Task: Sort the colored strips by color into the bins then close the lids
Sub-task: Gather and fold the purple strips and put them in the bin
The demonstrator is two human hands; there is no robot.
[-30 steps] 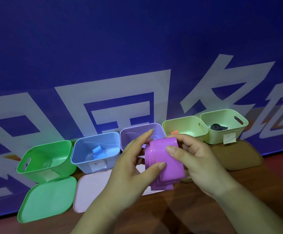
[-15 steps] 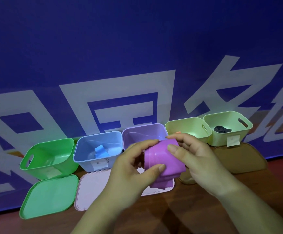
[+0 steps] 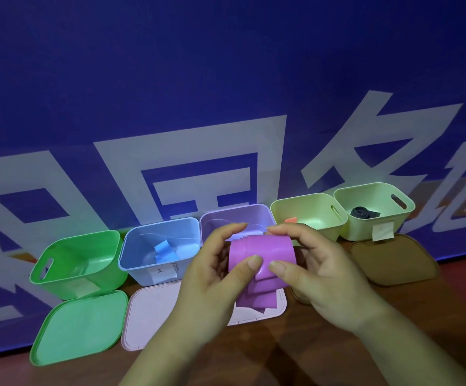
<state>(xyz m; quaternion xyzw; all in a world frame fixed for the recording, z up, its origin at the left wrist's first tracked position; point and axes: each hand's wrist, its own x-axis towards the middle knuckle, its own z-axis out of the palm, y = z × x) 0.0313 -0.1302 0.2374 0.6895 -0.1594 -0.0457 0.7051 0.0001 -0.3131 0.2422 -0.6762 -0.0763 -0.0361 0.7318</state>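
Head view. Item: purple strips [image 3: 262, 247], a folded bundle with loose ends hanging, held above the counter [image 3: 282, 358] just in front of the purple bin [image 3: 254, 208]. Left grip [image 3: 215, 274]: thumb and fingers pinch the bundle's left side. Right grip [image 3: 318, 271]: pinches its right side and top edge. Handling note: gather the trailing ends, carry the bundle forward over the rim, and let go only once inside. Steer clear of the blue bin [image 3: 134, 263] and the pale green bin [image 3: 304, 197] on either side.
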